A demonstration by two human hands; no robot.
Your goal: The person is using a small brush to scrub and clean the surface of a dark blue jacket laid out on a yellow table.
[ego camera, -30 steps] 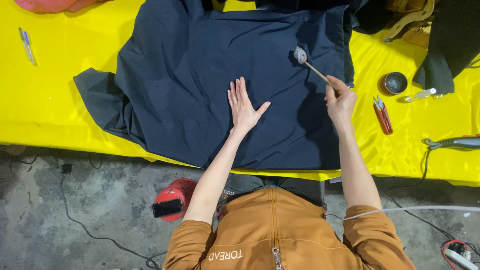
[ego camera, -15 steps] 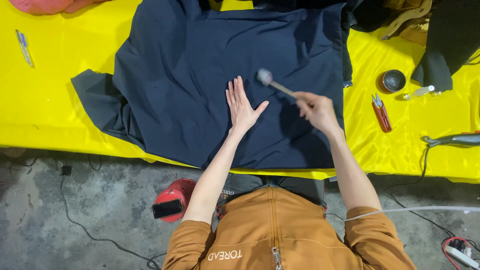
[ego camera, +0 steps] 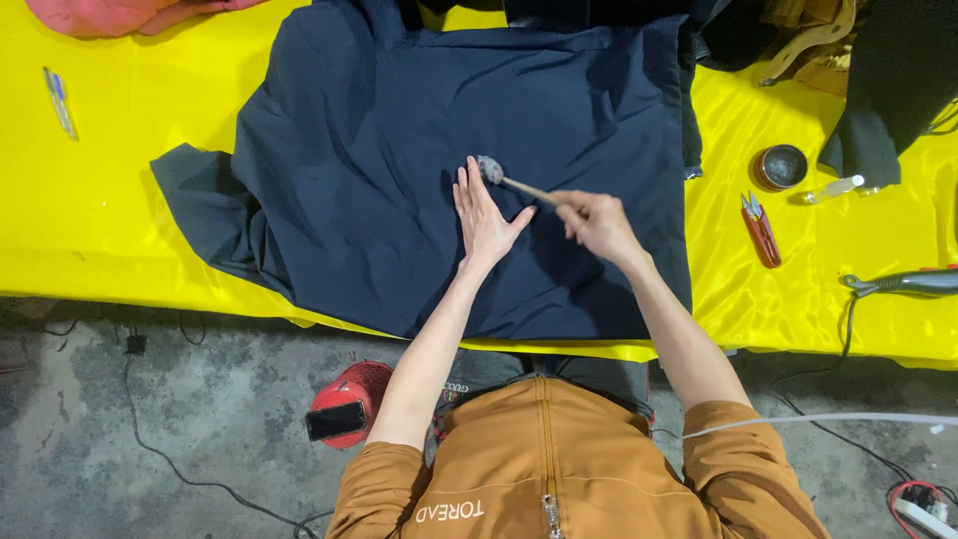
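Left hand (ego camera: pixel 486 215) flat on garment (ego camera: pixel 399 170); right hand (ego camera: pixel 599 224) grips brush (ego camera: pixel 491 169)

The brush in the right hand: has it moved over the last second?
Yes. The brush has swung left across the dark garment, away from the red snips, to the left hand's fingertips.

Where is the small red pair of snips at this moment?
In the head view, the red snips lie on the yellow table cover, to the right of the dark garment, just below the small round tin.
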